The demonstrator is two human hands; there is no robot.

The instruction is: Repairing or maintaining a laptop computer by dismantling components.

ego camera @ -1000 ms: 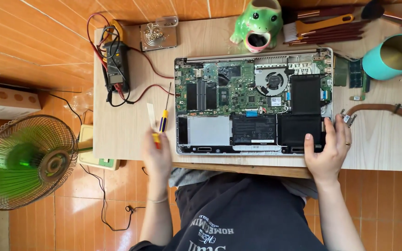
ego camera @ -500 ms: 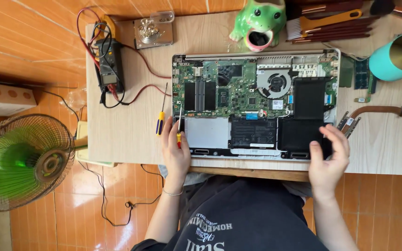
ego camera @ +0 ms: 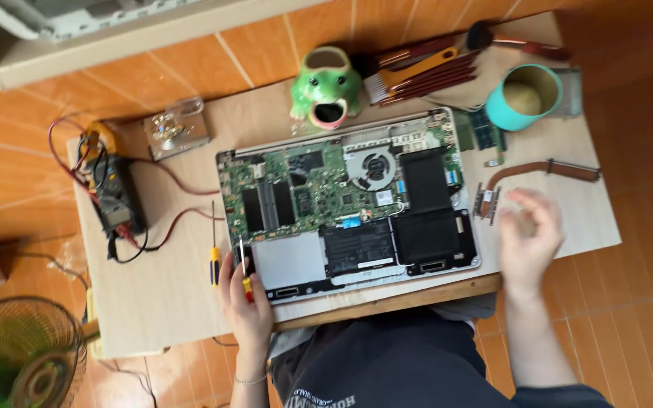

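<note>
Left hand (ego camera: 247, 306) pinches a small red-and-yellow screwdriver (ego camera: 244, 273) at the near-left corner of the opened laptop (ego camera: 345, 204); right hand (ego camera: 527, 234) hovers, blurred, fingers spread and empty, off its right edge beside a copper heat pipe (ego camera: 538, 170). Seemingly mid-teardown; seating the tip squarely would matter. Further off: a second screwdriver (ego camera: 214, 257), multimeter (ego camera: 115, 196), frog pot (ego camera: 326, 87).
</note>
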